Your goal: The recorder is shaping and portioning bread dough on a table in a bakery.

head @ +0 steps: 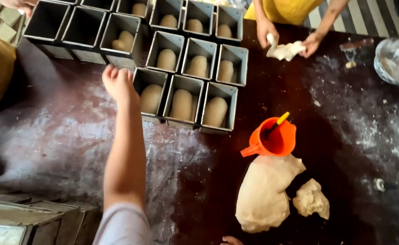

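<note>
From the head view, our left hand (118, 84) reaches far across the dark floured worktop (63, 136), fingers curled loosely and holding nothing, just beside the nearest row of loaf tins (183, 102). Each tin there carries a soft dough piece (150, 98). We judge the metal tins stiff and fairly light, best gripped by the rim; the dough would dent. Of our right hand only fingertips (231, 240) show at the near edge, so we cannot tell its grip.
</note>
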